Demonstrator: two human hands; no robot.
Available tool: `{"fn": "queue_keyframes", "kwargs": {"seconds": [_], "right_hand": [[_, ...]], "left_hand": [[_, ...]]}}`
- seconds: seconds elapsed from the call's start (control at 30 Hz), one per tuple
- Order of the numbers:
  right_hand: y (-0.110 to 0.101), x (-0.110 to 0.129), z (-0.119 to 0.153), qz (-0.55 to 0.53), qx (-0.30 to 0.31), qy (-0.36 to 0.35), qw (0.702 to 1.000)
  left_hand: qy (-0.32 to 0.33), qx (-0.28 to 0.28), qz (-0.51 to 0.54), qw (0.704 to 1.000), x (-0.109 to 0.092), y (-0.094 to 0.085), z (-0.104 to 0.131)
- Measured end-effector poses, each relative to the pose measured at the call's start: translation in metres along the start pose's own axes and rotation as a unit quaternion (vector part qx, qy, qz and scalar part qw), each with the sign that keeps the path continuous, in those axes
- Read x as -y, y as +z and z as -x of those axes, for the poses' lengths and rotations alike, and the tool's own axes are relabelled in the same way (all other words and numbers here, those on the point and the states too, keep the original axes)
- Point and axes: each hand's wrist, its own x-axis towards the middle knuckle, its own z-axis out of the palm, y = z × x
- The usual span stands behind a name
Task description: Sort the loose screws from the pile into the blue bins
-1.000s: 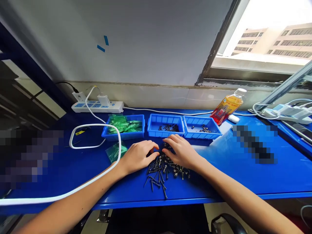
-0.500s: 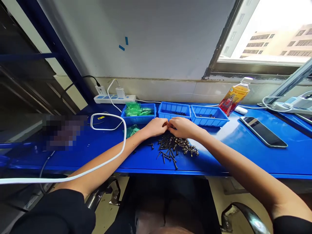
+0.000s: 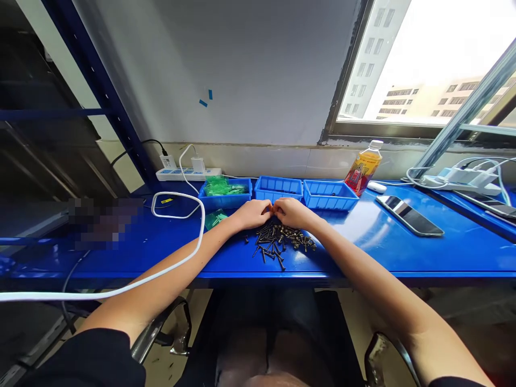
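My left hand [image 3: 255, 213] and my right hand [image 3: 293, 211] meet fingertip to fingertip above the back of a pile of screws [image 3: 271, 242]. Both are closed in a pinch, and whatever lies between the fingers is too small or hidden to make out. To the right, the pile runs into small brass-coloured metal pieces [image 3: 303, 241]. Behind the hands stand three blue bins. The left bin [image 3: 226, 202] holds green plastic packets [image 3: 220, 186]. A few dark bits lie in the middle bin [image 3: 271, 194]; the right bin [image 3: 329, 203] is beside it. A green packet [image 3: 215, 219] rests by my left wrist.
A white cable [image 3: 161, 274] loops across my left forearm. Along the wall is a power strip [image 3: 187, 174]. At the right are a drink bottle [image 3: 363, 169], a white oval object [image 3: 376, 187] and a phone [image 3: 409, 215] on the blue table [image 3: 387, 255].
My head view has shifted, so the bench items appear farther left and the wall lower. Both hands stay pinched together over the back of the pile.
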Motion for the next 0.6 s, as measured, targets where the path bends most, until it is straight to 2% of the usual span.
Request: {"fn": "queue_keyframes", "kwargs": {"seconds": [0.43, 0.6], "right_hand": [[-0.0095, 0.0063, 0.0054, 0.001, 0.011, 0.019, 1.0], [-0.0088, 0.0065, 0.0061, 0.019, 0.016, 0.02, 0.999]], "left_hand": [[0.032, 0.008, -0.003, 0.999, -0.0027, -0.0052, 0.003], [0.023, 0.013, -0.015, 1.0, -0.0038, -0.005, 0.0024]]}}
